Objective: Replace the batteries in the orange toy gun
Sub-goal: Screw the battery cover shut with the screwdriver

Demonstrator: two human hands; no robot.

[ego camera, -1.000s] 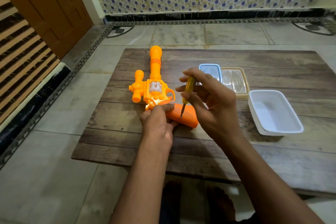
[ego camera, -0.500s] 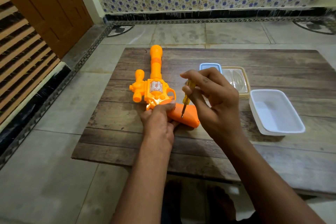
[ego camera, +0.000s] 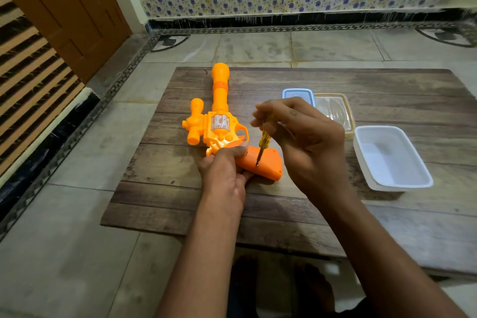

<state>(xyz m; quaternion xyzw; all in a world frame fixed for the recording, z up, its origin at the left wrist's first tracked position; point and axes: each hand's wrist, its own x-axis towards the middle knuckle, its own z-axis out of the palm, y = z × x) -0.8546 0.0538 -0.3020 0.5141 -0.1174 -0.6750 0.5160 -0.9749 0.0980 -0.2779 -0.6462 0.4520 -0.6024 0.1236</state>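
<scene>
From my head camera: the orange plastic toy gun (ego camera: 219,121) lies flat on the brown wooden board (ego camera: 387,214). My left hand (ego camera: 224,173) grips its handle. My right hand (ego camera: 307,142) pinches a small yellow-handled screwdriver (ego camera: 263,143), tip on the handle. I should keep it upright, pressing down while turning.

Toy gun (ego camera: 219,126) on table (ego camera: 387,227) — left of three containers, tub (ego camera: 392,160) nearest.

White tub (ego camera: 392,160), 2 lidded boxes (touching) (ego camera: 333,108) on table (ego camera: 387,214).
</scene>
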